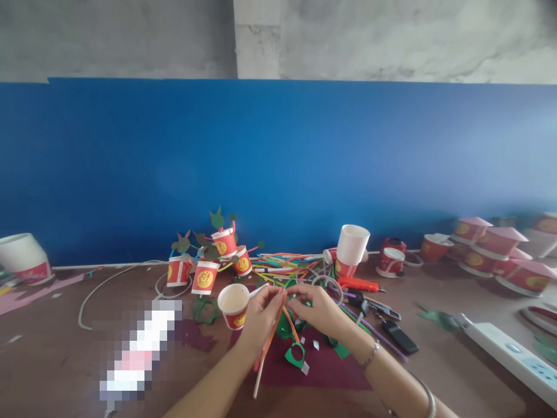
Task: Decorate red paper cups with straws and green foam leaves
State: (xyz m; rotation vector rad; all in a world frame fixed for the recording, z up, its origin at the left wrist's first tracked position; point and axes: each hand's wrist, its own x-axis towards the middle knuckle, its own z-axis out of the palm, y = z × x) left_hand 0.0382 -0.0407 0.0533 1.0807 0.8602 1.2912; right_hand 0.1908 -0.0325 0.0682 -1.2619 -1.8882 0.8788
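Note:
My left hand (260,316) grips an orange straw (270,337) that slants down toward me, and a small red paper cup (234,306) sits at that hand's thumb. My right hand (319,310) pinches the straw's upper end together with a green paper cutout (296,355) hanging below it. Both hands meet above a dark red paper sheet (331,368) on the brown table.
A pile of coloured straws (287,265) lies behind the hands, beside a cup-and-leaf model (211,258) and a stack of white cups (350,248). Red cutter (359,284), black keys (400,337), power strip (509,351) at right. More cups (496,247) far right; blurred patch (139,348) left.

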